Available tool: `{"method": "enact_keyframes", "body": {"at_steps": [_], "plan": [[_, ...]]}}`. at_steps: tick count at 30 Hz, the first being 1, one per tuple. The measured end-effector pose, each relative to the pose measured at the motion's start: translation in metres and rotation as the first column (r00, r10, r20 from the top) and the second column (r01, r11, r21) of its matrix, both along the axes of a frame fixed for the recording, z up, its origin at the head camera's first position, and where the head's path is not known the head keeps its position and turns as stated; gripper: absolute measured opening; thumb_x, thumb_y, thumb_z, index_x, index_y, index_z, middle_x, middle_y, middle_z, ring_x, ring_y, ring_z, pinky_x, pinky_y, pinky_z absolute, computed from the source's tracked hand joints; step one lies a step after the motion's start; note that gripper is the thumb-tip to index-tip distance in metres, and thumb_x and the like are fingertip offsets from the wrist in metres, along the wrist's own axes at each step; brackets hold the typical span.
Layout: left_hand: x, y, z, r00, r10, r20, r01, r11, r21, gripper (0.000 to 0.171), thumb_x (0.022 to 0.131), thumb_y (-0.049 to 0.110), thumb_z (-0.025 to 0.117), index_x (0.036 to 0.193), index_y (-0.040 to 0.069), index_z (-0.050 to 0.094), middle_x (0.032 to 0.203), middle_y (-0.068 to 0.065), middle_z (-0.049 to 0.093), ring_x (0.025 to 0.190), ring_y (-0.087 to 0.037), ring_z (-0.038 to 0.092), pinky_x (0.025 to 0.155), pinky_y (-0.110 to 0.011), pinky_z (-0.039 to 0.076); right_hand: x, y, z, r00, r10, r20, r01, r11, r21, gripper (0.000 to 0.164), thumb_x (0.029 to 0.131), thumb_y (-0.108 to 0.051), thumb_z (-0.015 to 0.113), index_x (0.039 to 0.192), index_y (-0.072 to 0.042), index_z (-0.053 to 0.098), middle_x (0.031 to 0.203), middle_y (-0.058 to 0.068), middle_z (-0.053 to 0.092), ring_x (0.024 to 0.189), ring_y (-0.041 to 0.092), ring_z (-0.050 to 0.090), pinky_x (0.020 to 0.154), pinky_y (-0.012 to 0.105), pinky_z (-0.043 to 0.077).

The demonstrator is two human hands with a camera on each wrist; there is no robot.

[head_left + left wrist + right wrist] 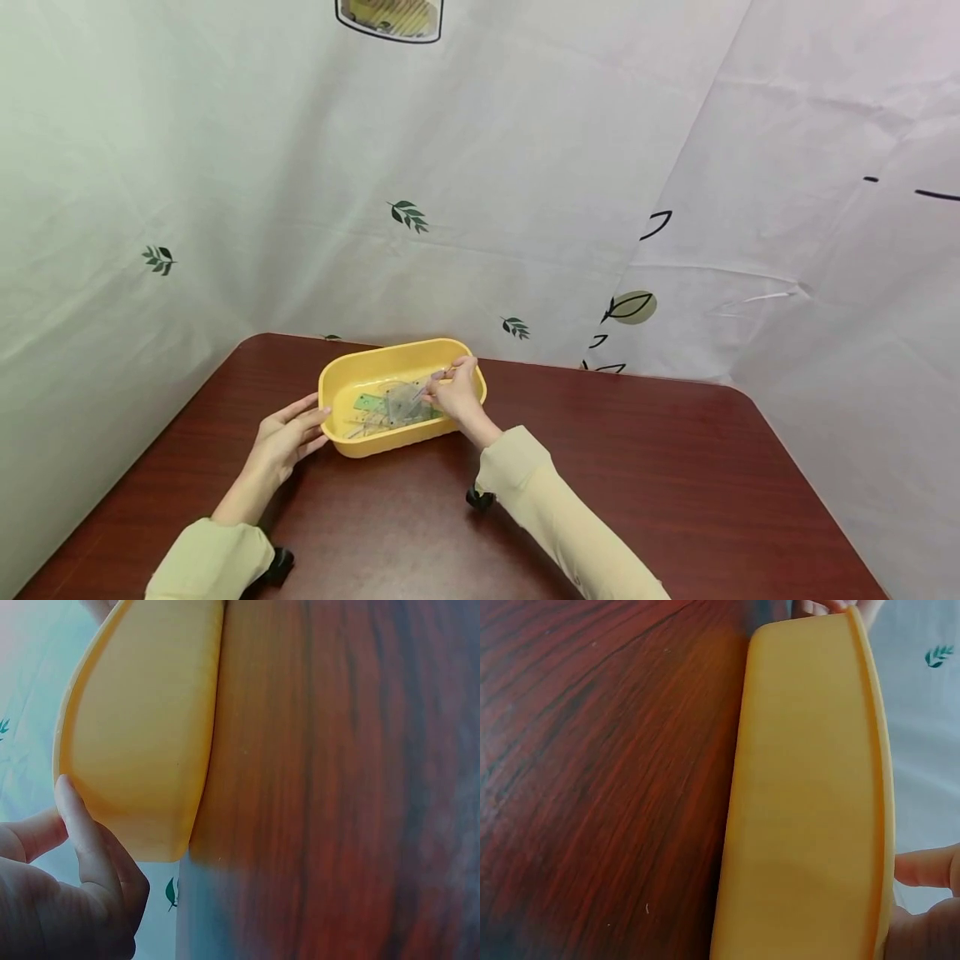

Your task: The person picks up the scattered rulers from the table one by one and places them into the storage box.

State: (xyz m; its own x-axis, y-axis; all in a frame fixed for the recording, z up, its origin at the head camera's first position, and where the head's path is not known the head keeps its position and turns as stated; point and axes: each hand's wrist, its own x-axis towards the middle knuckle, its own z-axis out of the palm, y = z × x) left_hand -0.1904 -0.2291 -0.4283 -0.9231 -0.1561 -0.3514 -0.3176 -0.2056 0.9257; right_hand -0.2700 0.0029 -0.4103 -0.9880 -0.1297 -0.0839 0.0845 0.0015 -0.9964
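A yellow plastic basin (397, 437) stands on the table and holds clear, flat plastic pieces (401, 400) and a green strip with holes (367, 402). My left hand (281, 437) grips the basin's left end. In the left wrist view, a finger of the left hand (82, 877) presses the outer wall just under the rim. Reaching over the near right side, my right hand (459, 392) pinches a thin clear plastic strip (438, 376) inside the basin. In the right wrist view, the basin wall hides most of the right hand (930, 900) and all of the strip.
The dark red wooden table (637, 467) extends to the right and in front of the basin. Behind it hangs a pale cloth (525, 208) with leaf prints. A black wrist strap (279, 567) shows at the left sleeve.
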Motion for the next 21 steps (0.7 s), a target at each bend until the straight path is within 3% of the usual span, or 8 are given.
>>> {"method": "enact_keyframes", "body": {"at_steps": [8,12,15,17,18,21], "plan": [[-0.0003,0.0010,0.0009,1.000,0.007,-0.001,-0.007,1.000,-0.010,0.075,0.092,0.018,0.066,0.152,0.006,0.023,0.075,0.020,0.065,0.071,0.001,0.065,0.065,-0.016,0.058,-0.0009,-0.0021,-0.0033,0.999,0.035,-0.033,-0.030,0.989,0.145,0.041,0.087,0.014,0.057,0.120,0.004,0.034,0.107,0.020,0.051,0.077,0.024,0.060,0.072,0.036,0.060],[-0.0010,0.0003,0.0003,1.000,0.014,0.001,-0.014,1.000,-0.011,0.074,0.092,0.017,0.066,0.152,0.005,0.024,0.074,0.021,0.064,0.071,0.001,0.065,0.065,-0.016,0.058,0.0002,-0.0038,-0.0007,0.998,0.063,-0.019,-0.058,0.978,0.198,0.044,0.088,0.014,0.054,0.128,0.009,0.036,0.117,0.024,0.050,0.088,0.027,0.060,0.066,0.025,0.051],[-0.0020,-0.0007,-0.0002,1.000,0.019,0.001,-0.019,1.000,-0.008,0.074,0.092,0.017,0.066,0.152,0.005,0.024,0.074,0.021,0.064,0.070,0.001,0.065,0.065,-0.016,0.058,0.0010,-0.0041,0.0011,0.995,0.093,-0.026,-0.083,0.959,0.270,0.044,0.090,0.010,0.054,0.131,0.009,0.038,0.125,0.025,0.050,0.105,0.032,0.059,0.075,0.027,0.052],[-0.0023,-0.0011,-0.0005,1.000,0.021,0.001,-0.021,1.000,-0.007,0.074,0.092,0.017,0.066,0.152,0.006,0.024,0.074,0.021,0.064,0.070,0.001,0.065,0.065,-0.016,0.058,0.0022,-0.0038,0.0023,0.993,0.114,-0.035,-0.096,0.938,0.332,0.045,0.091,0.007,0.054,0.134,0.007,0.038,0.130,0.024,0.050,0.118,0.034,0.055,0.087,0.033,0.054],[-0.0023,-0.0012,-0.0006,1.000,0.021,0.001,-0.021,1.000,-0.007,0.074,0.092,0.017,0.066,0.152,0.006,0.025,0.074,0.021,0.065,0.070,0.001,0.065,0.065,-0.016,0.058,0.0031,-0.0034,0.0026,0.991,0.126,-0.047,-0.098,0.916,0.388,0.046,0.092,0.004,0.054,0.136,0.006,0.038,0.133,0.023,0.050,0.122,0.034,0.053,0.093,0.036,0.053],[-0.0019,-0.0012,-0.0007,1.000,0.022,0.001,-0.021,1.000,-0.007,0.074,0.092,0.017,0.066,0.152,0.006,0.024,0.074,0.021,0.065,0.070,0.001,0.065,0.065,-0.016,0.058,0.0052,-0.0024,0.0030,0.985,0.154,-0.072,-0.106,0.888,0.448,0.050,0.092,0.003,0.055,0.140,0.003,0.038,0.138,0.021,0.048,0.128,0.035,0.048,0.101,0.043,0.049]]}}
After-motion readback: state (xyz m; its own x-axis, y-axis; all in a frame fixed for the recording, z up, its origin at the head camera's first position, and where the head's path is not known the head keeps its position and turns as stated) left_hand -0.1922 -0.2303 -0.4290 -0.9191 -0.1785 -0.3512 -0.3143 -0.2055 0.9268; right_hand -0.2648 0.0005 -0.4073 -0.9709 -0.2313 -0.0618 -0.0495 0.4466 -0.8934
